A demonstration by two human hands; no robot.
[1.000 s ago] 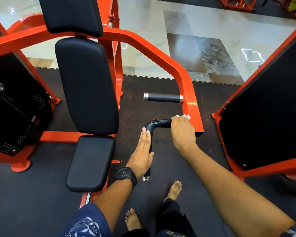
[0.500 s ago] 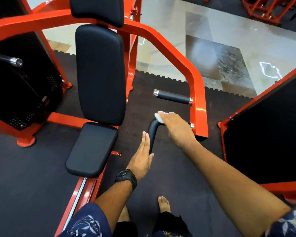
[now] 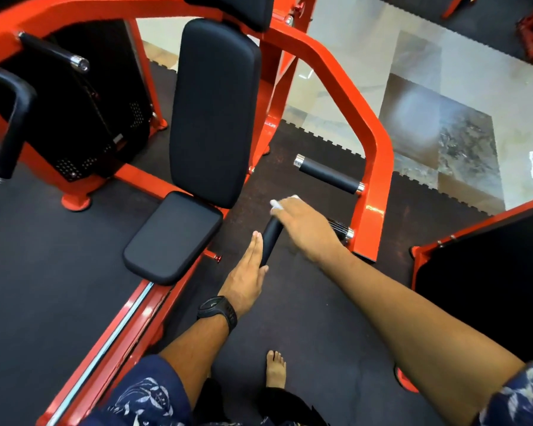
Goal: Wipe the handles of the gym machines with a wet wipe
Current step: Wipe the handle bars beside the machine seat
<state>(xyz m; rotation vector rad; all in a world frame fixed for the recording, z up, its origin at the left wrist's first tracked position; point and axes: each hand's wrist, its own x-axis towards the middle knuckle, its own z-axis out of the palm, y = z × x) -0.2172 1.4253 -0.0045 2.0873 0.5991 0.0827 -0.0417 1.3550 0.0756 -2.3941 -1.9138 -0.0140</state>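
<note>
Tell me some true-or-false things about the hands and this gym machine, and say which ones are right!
1. The right hand holds a white wipe on the bent black handle. True.
2. The left hand is curled tightly round that handle. False: its fingers are straight and lie flat against the handle's lower part.
3. A black watch sits on the left wrist. True.
4. The machine's frame is blue. False: it is orange-red.
5. The wipe is on the straight handle higher up. False: no hand touches that one; the wipe is at the bend of the lower handle.
</note>
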